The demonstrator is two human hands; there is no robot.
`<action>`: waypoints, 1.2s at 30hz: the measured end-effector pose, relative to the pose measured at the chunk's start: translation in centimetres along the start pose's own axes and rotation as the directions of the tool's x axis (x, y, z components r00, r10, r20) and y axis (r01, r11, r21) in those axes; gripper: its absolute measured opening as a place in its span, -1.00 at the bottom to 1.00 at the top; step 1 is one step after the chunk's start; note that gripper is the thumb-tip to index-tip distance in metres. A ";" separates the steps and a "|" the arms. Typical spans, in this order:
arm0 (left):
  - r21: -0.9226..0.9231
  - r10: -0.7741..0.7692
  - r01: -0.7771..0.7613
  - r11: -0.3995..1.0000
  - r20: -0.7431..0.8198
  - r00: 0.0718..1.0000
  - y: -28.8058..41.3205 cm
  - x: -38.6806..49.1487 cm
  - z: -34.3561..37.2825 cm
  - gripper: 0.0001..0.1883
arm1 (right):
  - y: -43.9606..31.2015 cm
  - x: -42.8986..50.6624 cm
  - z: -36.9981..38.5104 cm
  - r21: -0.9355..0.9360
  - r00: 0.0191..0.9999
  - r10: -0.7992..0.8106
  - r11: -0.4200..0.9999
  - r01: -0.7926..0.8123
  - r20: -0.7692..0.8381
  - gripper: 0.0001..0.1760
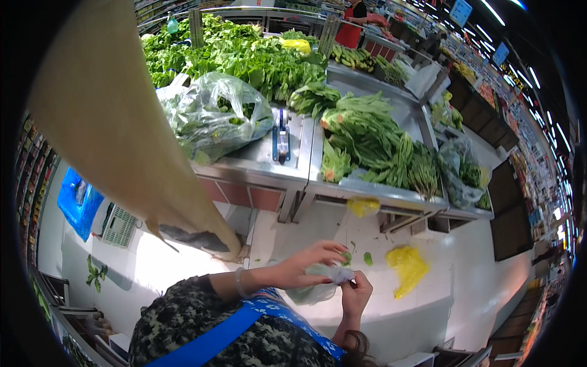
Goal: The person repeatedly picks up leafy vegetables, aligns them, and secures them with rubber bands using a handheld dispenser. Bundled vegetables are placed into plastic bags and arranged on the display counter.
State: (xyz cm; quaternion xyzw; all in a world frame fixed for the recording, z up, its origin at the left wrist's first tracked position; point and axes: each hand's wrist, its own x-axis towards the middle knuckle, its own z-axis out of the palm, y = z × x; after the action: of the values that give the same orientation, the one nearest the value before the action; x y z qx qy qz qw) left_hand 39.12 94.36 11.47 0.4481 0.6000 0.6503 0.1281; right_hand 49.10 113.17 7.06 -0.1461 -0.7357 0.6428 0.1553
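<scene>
A thin clear plastic bag (312,291) hangs in front of my body, its neck bunched into a twist. My right hand (357,291) pinches that twist between thumb and fingers. Around the other side of the neck, my left hand (309,266) has its fingers spread and raised, the thumb close against the plastic. What the bag holds is hard to make out. A blue tape dispenser (281,144) stands on the metal counter ahead, beside a large clear bag of leafy greens (220,119).
Leafy vegetables (367,133) lie on the metal display stand (293,176). A thick beige column (137,114) rises at the left, near a green crate (120,226) and a blue bag (78,202). A yellow plastic bag (407,270) and loose leaves lie on the floor. A person in a red apron (349,34) stands far off.
</scene>
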 end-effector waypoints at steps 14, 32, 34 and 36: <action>0.496 0.003 0.071 0.865 -0.146 0.989 -8.2 8.7 -12.8 -0.74 | -10.8 18.3 8.2 0.418 0.917 -0.396 0.843 0.338 0.057 -0.78; 0.007 -0.202 0.255 0.967 -0.589 0.783 -6.3 28.6 -24.8 -0.83 | -5.5 43.2 4.5 -0.183 0.722 -0.376 0.804 0.565 0.581 0.04; -0.267 -0.327 0.199 0.943 -0.634 0.701 -7.1 31.2 -23.6 -0.74 | -7.2 44.1 6.1 -0.107 0.677 -0.416 0.802 0.588 0.607 0.33; -0.297 -0.329 0.184 0.937 -0.571 0.752 -8.1 33.3 -22.3 -0.66 | -8.5 44.3 7.6 -0.043 0.688 -0.473 0.807 0.589 0.550 0.32</action>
State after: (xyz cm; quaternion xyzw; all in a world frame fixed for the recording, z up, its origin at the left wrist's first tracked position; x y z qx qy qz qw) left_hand 0.89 104.93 21.22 0.1086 0.5882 0.7988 0.0647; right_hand 5.51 123.58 16.30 0.2353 -0.8250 0.5003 0.1167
